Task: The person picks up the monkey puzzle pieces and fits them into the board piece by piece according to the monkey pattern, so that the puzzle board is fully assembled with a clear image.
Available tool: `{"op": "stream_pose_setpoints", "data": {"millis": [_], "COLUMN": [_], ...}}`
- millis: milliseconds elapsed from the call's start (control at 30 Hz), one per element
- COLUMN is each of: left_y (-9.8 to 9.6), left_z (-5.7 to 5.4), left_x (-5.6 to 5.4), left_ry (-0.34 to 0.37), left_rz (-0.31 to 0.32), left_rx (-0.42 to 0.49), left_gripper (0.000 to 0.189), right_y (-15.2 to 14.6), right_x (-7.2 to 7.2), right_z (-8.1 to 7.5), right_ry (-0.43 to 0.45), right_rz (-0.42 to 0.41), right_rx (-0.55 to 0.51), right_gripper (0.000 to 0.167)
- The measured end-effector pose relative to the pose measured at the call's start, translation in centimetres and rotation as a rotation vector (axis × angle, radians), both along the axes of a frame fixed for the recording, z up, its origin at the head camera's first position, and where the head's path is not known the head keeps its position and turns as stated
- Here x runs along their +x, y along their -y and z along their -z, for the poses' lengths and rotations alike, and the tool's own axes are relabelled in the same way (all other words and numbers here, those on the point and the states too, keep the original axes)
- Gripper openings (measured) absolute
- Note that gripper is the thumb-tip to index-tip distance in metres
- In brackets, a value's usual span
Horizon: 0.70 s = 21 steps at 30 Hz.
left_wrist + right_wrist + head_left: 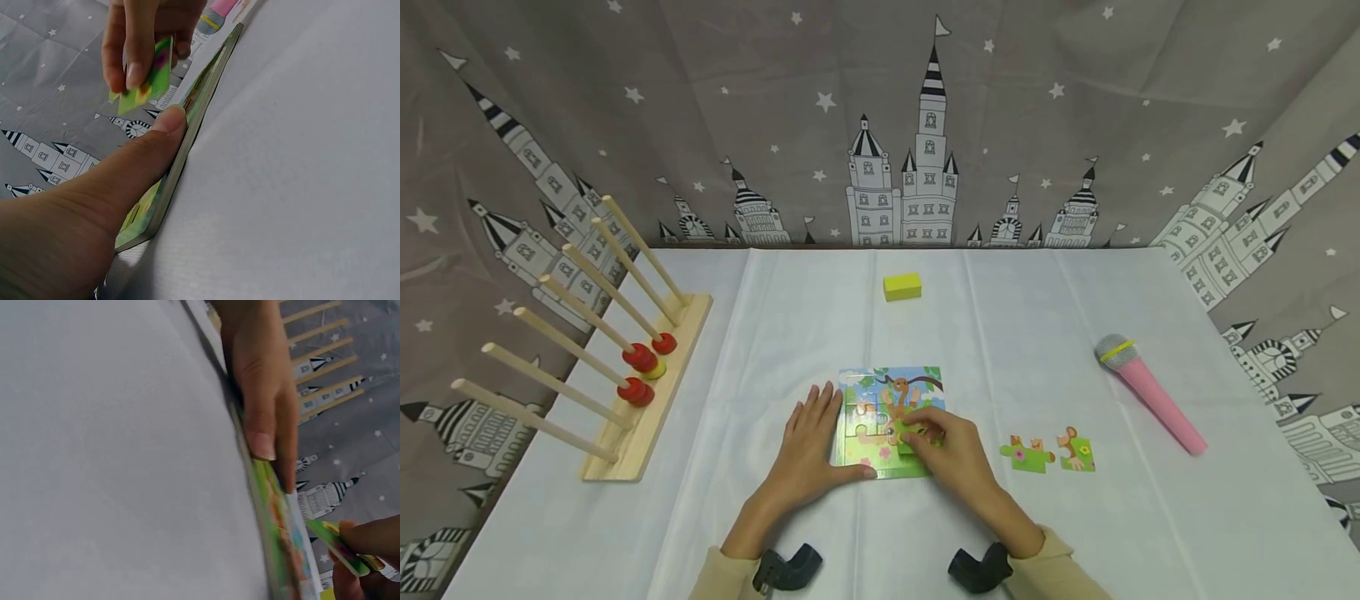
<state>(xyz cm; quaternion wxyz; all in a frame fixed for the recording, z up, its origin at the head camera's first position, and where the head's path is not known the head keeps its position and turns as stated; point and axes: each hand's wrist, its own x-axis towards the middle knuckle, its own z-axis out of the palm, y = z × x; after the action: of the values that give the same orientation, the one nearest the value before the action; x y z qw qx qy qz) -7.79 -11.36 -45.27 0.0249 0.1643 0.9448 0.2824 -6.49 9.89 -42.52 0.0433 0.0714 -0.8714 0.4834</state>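
Left of the board, the left hand lies with fingers straight, thumb on the board's near edge. Over the board, the right hand pinches a piece, tilted, its long axis unclear. Beyond the board sits a block.

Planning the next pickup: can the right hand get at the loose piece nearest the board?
Probably, though not straight away: the right hand pinches another piece over the board. Only white cloth appears to lie between that hand and the loose piece.
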Motion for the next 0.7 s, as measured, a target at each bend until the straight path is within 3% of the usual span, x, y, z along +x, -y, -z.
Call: {"op": "stream_pose_setpoints", "data": {"millis": [200, 433, 700], "left_y": [0.1, 0.1, 0.1], "left_z": [-0.1, -0.2, -0.1], "left_x": [0.0, 0.0, 0.0], "left_ry": [-0.011, -0.016, -0.018], "left_rz": [0.008, 0.010, 0.015], "left_rx": [-0.004, -0.013, -0.019], "left_gripper": [0.112, 0.112, 0.113], "right_y": [1.6, 3.4, 4.7], "right_x": [-1.0, -1.8, -2.1], "right_z": [1.1, 1.2, 1.4], "right_ry": [-0.053, -0.065, -0.124], "right_rz": [-0.039, -0.056, -0.071], "right_rx": [-0.040, -0.051, -0.004], "right_gripper": [0.012, 0.017, 0.043]}}
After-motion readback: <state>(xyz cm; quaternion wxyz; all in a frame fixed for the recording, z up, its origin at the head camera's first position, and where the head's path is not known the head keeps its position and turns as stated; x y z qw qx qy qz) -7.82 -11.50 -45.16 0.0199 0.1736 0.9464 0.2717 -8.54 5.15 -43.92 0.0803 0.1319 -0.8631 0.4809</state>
